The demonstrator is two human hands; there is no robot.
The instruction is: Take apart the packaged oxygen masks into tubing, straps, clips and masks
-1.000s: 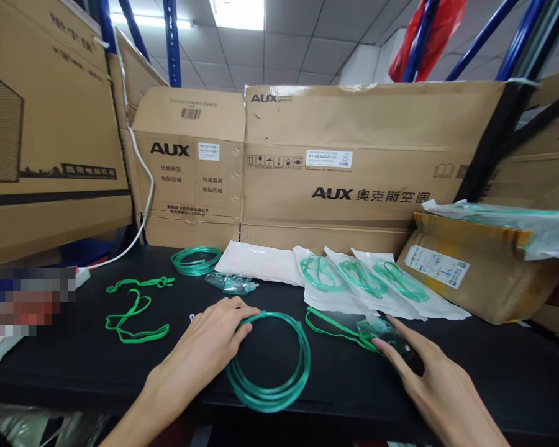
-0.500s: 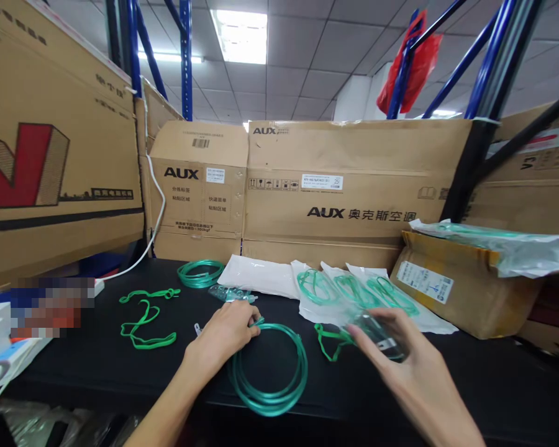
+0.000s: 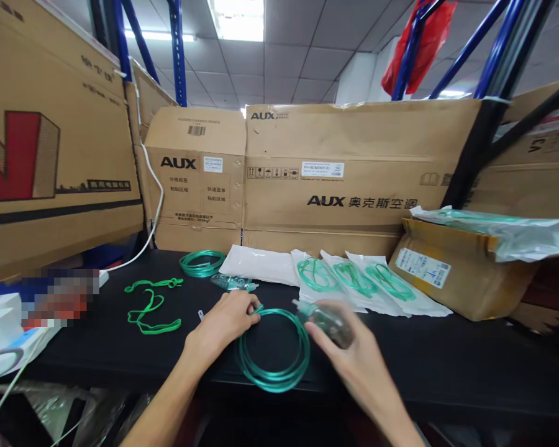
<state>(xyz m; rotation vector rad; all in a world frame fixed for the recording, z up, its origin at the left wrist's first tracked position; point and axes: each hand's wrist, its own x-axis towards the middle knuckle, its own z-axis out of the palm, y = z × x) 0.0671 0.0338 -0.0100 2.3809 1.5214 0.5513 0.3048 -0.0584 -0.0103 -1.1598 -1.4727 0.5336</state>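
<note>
My left hand is closed, its thumb and fingers pinching one end of a coiled green tube on the black table. My right hand is wrapped round a clear, greenish oxygen mask, blurred by motion. The mask's narrow connector points left, close to the coil's upper right side. Just beyond my left hand lies a second clear mask piece. Two green elastic straps rest on the table to the left.
Another green tube coil lies at the back, beside a white packet. Several clear-fronted pouches with green tubing lie to the right. A small carton stands at right, big cardboard panels behind, a power strip at left.
My right hand has brought the mask leftward, close to the tube coil. The green strap that showed beside it is out of sight. My left hand keeps its pinch on the tube end.
</note>
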